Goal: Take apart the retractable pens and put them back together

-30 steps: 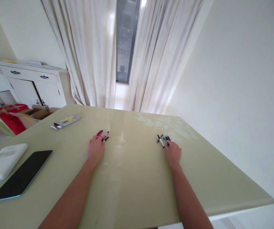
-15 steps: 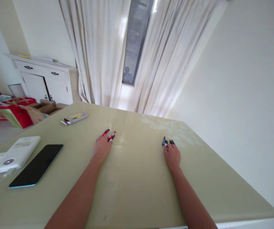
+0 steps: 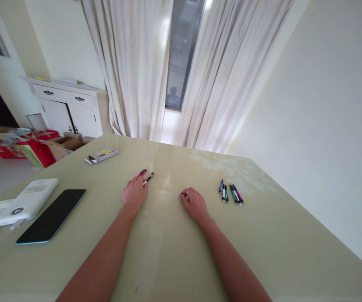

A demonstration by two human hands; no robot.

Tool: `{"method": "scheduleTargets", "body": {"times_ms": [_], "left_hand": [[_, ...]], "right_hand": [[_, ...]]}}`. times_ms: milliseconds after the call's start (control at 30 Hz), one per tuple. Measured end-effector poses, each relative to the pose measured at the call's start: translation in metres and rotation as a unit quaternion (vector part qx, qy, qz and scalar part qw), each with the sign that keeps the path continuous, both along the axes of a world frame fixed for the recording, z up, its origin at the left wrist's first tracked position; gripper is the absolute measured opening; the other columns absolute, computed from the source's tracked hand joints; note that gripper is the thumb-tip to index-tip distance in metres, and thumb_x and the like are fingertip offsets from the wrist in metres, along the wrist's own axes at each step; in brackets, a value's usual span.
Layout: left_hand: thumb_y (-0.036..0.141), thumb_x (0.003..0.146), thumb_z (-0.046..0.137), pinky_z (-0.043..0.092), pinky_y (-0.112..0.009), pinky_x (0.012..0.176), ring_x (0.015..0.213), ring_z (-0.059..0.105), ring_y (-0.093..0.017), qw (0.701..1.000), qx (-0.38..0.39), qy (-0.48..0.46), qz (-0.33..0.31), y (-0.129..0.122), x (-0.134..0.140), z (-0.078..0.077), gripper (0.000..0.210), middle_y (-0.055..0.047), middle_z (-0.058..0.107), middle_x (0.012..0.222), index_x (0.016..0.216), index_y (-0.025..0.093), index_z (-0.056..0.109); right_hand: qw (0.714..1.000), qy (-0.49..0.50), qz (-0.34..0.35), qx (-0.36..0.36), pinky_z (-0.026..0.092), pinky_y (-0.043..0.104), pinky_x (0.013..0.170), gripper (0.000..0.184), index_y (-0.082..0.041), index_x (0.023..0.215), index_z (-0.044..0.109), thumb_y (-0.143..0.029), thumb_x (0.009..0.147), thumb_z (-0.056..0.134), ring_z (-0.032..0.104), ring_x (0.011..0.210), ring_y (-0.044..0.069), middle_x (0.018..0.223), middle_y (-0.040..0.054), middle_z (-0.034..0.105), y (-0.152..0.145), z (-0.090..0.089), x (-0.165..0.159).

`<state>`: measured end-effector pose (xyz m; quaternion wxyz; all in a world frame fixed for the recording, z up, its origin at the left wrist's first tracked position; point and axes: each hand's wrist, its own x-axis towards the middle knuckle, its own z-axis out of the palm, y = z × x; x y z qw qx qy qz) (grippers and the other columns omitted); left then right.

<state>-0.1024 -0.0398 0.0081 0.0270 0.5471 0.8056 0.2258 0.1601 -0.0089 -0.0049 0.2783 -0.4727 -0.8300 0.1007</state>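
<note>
My left hand (image 3: 134, 191) lies low on the table with its fingers curled over pens. A pink-and-black pen (image 3: 142, 172) and a black-and-white pen (image 3: 149, 178) stick out past its fingertips; their lower ends are hidden. My right hand (image 3: 196, 204) rests near the middle of the tabletop, thumb and fingers drawn together, with no object visible in it. To its right several pens lie side by side: a blue one (image 3: 221, 186), a white-and-black one (image 3: 223, 193), and a purple-and-black one (image 3: 239, 194) among them.
On the pale green table (image 3: 168, 260) are a small open carton (image 3: 103, 156), a black-screened phone (image 3: 51, 216) and a white power bank (image 3: 28, 201) with a cable. Beyond stand a white cabinet (image 3: 70, 109), red bags (image 3: 44, 149), curtains (image 3: 130, 75) and a wall close on the right.
My right hand has left the pens on the right and moved left toward the table's middle. Those pens now show in full. My left hand stays over its pens; the view shifted slightly.
</note>
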Motion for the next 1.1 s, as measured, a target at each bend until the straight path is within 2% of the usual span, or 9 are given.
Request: {"method": "scheduleTargets", "body": {"times_ms": [167, 400, 567, 667, 733, 833, 933, 1000, 1100], "left_hand": [[0.045, 0.095, 0.052, 0.052, -0.043, 0.09, 0.11, 0.063, -0.033, 1.0, 0.011, 0.003, -0.005, 0.002, 0.001, -0.005, 0.033, -0.014, 0.069, 0.118, 0.113, 0.021, 0.066], [0.035, 0.089, 0.061, 0.051, -0.043, 0.095, 0.105, 0.067, -0.032, 0.998, 0.017, -0.059, -0.019, 0.01, -0.003, -0.014, 0.03, -0.011, 0.074, 0.11, 0.111, 0.02, 0.073], [0.035, 0.091, 0.059, 0.051, -0.047, 0.095, 0.11, 0.062, -0.034, 0.998, 0.063, -0.002, -0.031, 0.008, -0.003, -0.013, 0.027, -0.014, 0.07, 0.116, 0.107, 0.022, 0.076], [0.036, 0.094, 0.056, 0.05, -0.05, 0.093, 0.11, 0.061, -0.036, 0.993, 0.107, 0.013, -0.037, 0.007, 0.002, -0.012, 0.027, -0.013, 0.07, 0.117, 0.108, 0.023, 0.076], [0.037, 0.096, 0.055, 0.049, -0.048, 0.093, 0.105, 0.064, -0.033, 0.985, 0.143, -0.009, -0.098, 0.007, 0.012, -0.01, 0.027, -0.011, 0.073, 0.11, 0.106, 0.022, 0.075], [0.04, 0.097, 0.056, 0.049, -0.04, 0.091, 0.095, 0.066, -0.026, 0.947, 0.164, -0.078, -0.266, 0.005, 0.034, -0.01, 0.027, -0.007, 0.076, 0.099, 0.101, 0.022, 0.075], [0.042, 0.095, 0.06, 0.05, -0.036, 0.085, 0.09, 0.067, -0.023, 0.918, 0.153, -0.145, -0.335, 0.001, 0.052, -0.01, 0.026, -0.006, 0.076, 0.096, 0.102, 0.022, 0.075], [0.042, 0.093, 0.062, 0.05, -0.035, 0.081, 0.085, 0.066, -0.022, 0.917, 0.152, -0.183, -0.321, 0.0, 0.056, -0.011, 0.028, -0.005, 0.076, 0.096, 0.109, 0.021, 0.073], [0.042, 0.093, 0.061, 0.049, -0.033, 0.075, 0.08, 0.063, -0.021, 0.917, 0.15, -0.207, -0.307, 0.001, 0.051, -0.011, 0.027, -0.005, 0.074, 0.092, 0.105, 0.021, 0.073]], "right_hand": [[0.997, 0.061, 0.026, -0.039, 0.044, 0.026, 0.073, 0.015, -0.019, 0.088, 0.071, -0.024, 0.096, 0.059, 0.06, 0.076, 0.016, 0.084, 0.0028, 0.066, 0.0, -0.002, 0.014], [0.998, 0.025, 0.036, -0.053, 0.043, 0.026, 0.073, 0.012, -0.019, 0.09, 0.073, -0.022, 0.095, 0.062, 0.059, 0.076, 0.015, 0.088, 0.0039, 0.066, -0.003, 0.001, 0.008], [0.997, 0.032, 0.046, -0.053, 0.044, 0.026, 0.075, 0.01, -0.018, 0.092, 0.072, -0.022, 0.095, 0.063, 0.058, 0.076, 0.015, 0.089, 0.0035, 0.065, -0.003, -0.001, 0.008], [0.995, 0.065, 0.047, -0.057, 0.046, 0.028, 0.077, 0.014, -0.019, 0.105, 0.07, -0.026, 0.097, 0.062, 0.059, 0.074, 0.014, 0.095, 0.0038, 0.066, -0.003, -0.003, 0.009], [0.992, 0.103, 0.05, -0.05, 0.048, 0.029, 0.08, 0.029, -0.021, 0.125, 0.064, -0.03, 0.098, 0.062, 0.061, 0.077, 0.014, 0.108, 0.0056, 0.065, -0.004, -0.003, 0.008], [0.986, 0.141, 0.081, -0.032, 0.05, 0.031, 0.086, 0.043, -0.025, 0.142, 0.052, -0.034, 0.1, 0.059, 0.064, 0.089, 0.016, 0.122, 0.008, 0.062, -0.006, 0.0, 0.006], [0.987, 0.121, 0.106, -0.016, 0.048, 0.032, 0.089, 0.025, -0.023, 0.119, 0.067, -0.033, 0.105, 0.049, 0.063, 0.096, 0.019, 0.107, 0.0068, 0.068, -0.006, 0.002, 0.005], [0.989, 0.112, 0.1, -0.01, 0.047, 0.033, 0.088, 0.028, -0.022, 0.103, 0.071, -0.032, 0.107, 0.045, 0.063, 0.095, 0.02, 0.096, 0.0062, 0.069, -0.004, 0.001, 0.004], [0.989, 0.127, 0.076, -0.01, 0.046, 0.031, 0.082, 0.028, -0.02, 0.097, 0.07, -0.032, 0.106, 0.047, 0.063, 0.088, 0.02, 0.091, 0.0058, 0.069, 0.001, -0.004, 0.005]]}}
